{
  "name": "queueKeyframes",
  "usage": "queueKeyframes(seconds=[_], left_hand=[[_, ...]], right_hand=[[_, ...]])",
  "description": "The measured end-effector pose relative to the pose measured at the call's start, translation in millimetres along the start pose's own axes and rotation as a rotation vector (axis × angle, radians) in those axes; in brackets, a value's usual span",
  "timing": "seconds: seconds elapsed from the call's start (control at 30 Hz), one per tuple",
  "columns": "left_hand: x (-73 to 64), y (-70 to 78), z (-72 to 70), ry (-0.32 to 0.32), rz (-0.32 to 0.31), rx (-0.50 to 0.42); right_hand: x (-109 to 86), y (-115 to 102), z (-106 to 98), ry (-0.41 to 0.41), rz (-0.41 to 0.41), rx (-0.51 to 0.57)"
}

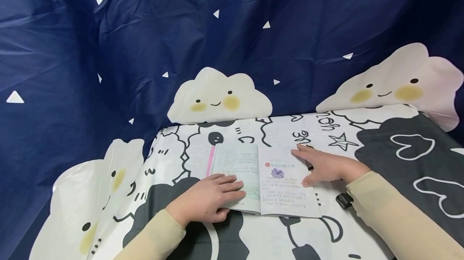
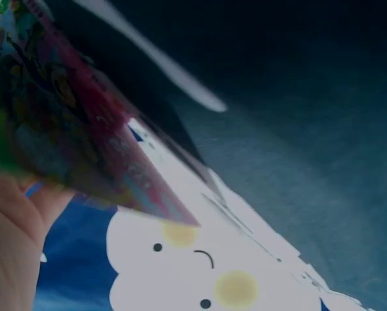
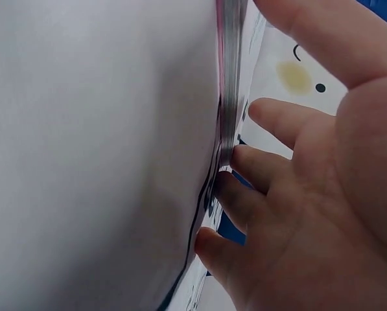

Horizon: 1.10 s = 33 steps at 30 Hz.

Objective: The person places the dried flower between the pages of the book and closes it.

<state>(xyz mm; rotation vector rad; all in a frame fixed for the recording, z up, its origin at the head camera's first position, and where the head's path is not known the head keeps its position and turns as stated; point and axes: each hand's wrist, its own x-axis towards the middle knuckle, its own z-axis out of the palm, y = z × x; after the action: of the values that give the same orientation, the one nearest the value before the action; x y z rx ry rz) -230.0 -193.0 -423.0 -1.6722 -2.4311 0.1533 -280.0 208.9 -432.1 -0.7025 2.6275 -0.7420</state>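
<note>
An open book (image 1: 286, 199) lies with its two printed pages up, a purple flower picture on the right one. My left hand (image 1: 212, 197) rests on the lower left page, fingers spread over the print and the thumb by the bottom edge. The left wrist view catches the colourful pink cover (image 2: 109, 129) from the side, beside part of that hand (image 2: 11, 220). My right hand (image 1: 324, 165) reaches in from the right, its fingertips at the right page's outer edge. In the right wrist view its fingers (image 3: 264, 168) extend loosely toward the page edges (image 3: 230, 84).
Under the book spreads a black-and-white cartoon cloth (image 1: 261, 236). White cloud-shaped pieces with faces stand around it: one at the back (image 1: 217, 107), one at the right (image 1: 398, 79), one at the left (image 1: 90, 195). A dark blue curtain (image 1: 239, 46) hangs behind.
</note>
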Motion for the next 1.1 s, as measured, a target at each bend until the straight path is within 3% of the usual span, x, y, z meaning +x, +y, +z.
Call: queueKeyframes(seconds=[0.17,0.4,0.8,0.97,1.1], left_hand=[[0.2,-1.0,-8.0,0.148,0.052,0.02],[-6.5,0.6,-15.8,0.246,0.02,0.031],[-10.1,-9.4,-33.5,0.5,0.011,0.028],[-4.0,-9.1,-37.4,0.548,0.014,0.023],[1.5,-7.6,-38.5,0.541,0.029,0.011]], right_hand=[[0.0,0,0,0.002,0.003,-0.001],[0.1,1,1,0.003,-0.011,0.0],[-1.2,4,1,0.003,-0.023,-0.007],[-2.2,4,2,0.011,-0.027,-0.009],[-2.9,4,2,0.016,-0.023,-0.006]])
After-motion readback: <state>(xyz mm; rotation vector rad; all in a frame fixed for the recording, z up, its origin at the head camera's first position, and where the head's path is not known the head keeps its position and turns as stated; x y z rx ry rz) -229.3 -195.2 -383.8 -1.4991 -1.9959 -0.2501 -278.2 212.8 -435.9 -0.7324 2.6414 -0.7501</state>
